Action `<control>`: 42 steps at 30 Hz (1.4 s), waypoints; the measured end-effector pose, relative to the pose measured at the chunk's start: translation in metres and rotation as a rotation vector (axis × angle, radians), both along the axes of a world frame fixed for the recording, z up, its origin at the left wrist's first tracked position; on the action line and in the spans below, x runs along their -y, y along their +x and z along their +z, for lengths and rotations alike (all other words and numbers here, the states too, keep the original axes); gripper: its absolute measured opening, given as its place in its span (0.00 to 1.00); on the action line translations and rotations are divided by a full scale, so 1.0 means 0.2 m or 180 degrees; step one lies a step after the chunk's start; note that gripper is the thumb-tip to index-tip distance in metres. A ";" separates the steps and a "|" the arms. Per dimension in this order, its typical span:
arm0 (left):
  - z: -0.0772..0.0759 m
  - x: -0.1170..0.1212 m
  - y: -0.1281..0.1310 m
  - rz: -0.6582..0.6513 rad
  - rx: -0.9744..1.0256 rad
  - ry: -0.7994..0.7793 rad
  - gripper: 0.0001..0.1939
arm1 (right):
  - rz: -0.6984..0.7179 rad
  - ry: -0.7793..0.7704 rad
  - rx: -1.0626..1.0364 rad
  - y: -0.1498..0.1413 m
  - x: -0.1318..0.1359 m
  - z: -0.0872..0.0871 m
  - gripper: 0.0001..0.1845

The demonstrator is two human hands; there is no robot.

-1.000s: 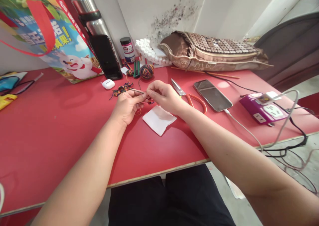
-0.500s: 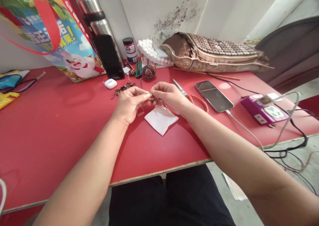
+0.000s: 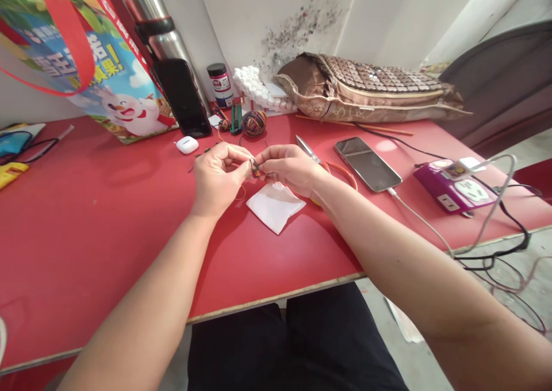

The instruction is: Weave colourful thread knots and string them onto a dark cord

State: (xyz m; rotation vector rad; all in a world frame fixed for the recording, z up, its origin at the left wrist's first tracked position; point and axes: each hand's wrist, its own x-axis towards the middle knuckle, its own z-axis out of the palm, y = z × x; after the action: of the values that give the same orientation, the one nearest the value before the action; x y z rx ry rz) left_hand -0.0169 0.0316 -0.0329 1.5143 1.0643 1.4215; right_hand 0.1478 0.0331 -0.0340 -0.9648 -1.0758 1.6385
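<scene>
My left hand (image 3: 218, 175) and my right hand (image 3: 288, 167) meet above the red table (image 3: 107, 218), fingertips pinched together on a small knotted piece of multicoloured cord (image 3: 255, 169). A thin orange strand hangs from it toward the table. Just under the hands lies a folded white cloth (image 3: 275, 205). A ball of multicoloured cord (image 3: 254, 122) sits behind the hands.
Orange-handled scissors (image 3: 328, 164) and a phone (image 3: 367, 163) on a cable lie to the right, then a purple power strip (image 3: 457, 191) with wires. Behind stand a white earbud case (image 3: 187, 144), a dark phone (image 3: 183, 98), a flask, a jar, a printed bag (image 3: 81, 63) and a brown cushion (image 3: 371, 92).
Both hands have drawn closer and lifted slightly, left fingers now curled over the cord piece. The loose cord strand that lay left of the hands is mostly covered.
</scene>
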 end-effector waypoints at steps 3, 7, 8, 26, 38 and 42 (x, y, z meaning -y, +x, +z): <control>-0.01 0.01 0.00 0.0123 -0.0380 0.0549 0.08 | -0.0035 0.0083 -0.0064 0.00 0.01 -0.01 0.07; -0.04 0.00 0.00 0.0256 -0.0476 0.0864 0.08 | -0.0068 0.0332 -0.0138 -0.01 0.00 -0.04 0.01; -0.05 -0.01 0.00 0.0292 -0.0476 0.0918 0.08 | -0.0066 0.0394 -0.0114 -0.01 0.00 -0.04 0.02; -0.07 -0.03 0.02 -0.0115 0.0072 0.0784 0.15 | -0.0758 0.0355 -0.0203 -0.02 0.01 0.01 0.11; -0.03 -0.04 0.02 0.0167 0.0602 0.0017 0.10 | -0.0501 -0.0612 -0.1348 0.05 -0.02 0.06 0.10; -0.02 -0.06 0.01 0.0244 0.0906 -0.0358 0.11 | -0.0434 -0.0894 -0.1378 0.05 -0.03 0.05 0.12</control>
State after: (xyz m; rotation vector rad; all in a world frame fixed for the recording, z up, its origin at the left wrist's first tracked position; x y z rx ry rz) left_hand -0.0158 0.0436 -0.0362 1.1616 1.0156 1.5491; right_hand 0.1585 0.0385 -0.0234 -0.7861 -0.4882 1.8055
